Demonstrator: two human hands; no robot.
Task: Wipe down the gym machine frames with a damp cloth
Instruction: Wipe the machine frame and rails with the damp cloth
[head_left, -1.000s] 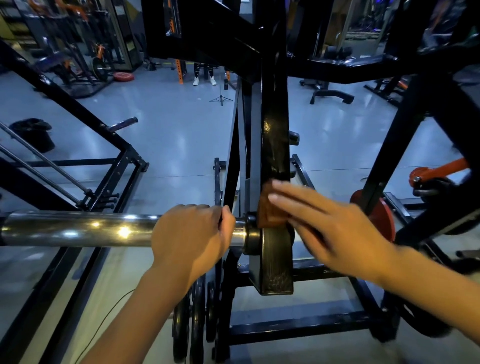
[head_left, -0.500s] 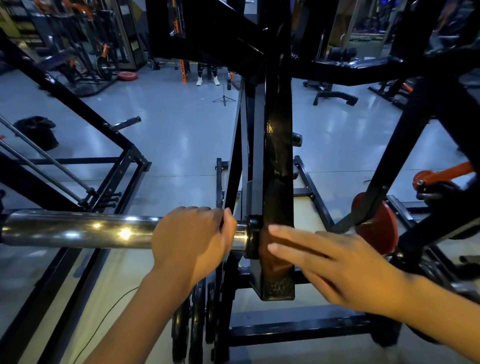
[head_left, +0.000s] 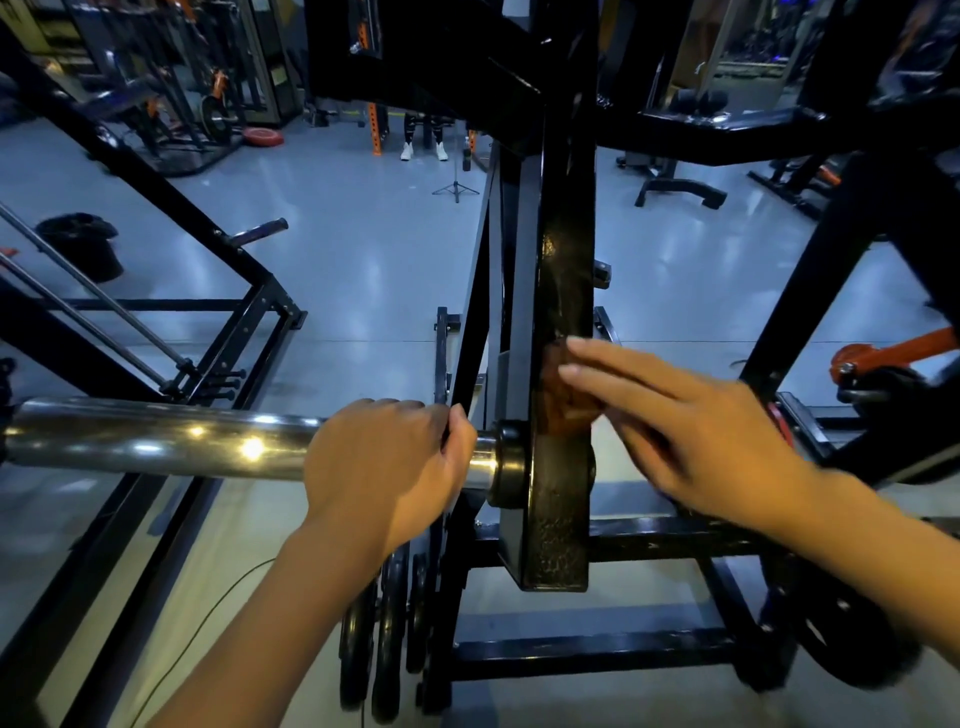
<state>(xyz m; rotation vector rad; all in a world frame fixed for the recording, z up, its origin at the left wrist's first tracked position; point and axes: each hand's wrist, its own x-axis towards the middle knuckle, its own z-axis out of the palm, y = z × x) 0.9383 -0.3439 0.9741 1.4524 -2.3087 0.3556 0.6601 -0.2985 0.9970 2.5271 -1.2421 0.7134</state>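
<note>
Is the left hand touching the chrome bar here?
Touching. The head view shows the left hand wrapped over the chrome bar, fingers curled round it, just left of the black upright frame.

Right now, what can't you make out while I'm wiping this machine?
- Cloth: mostly hidden by the right hand in the head view; dampness can't be judged.
- Right hand: motion-blurred, so finger contact is unclear.
- Left hand: its fingertips wrap behind the chrome bar.
- Black post: its top is cut off by the upper edge.
</note>
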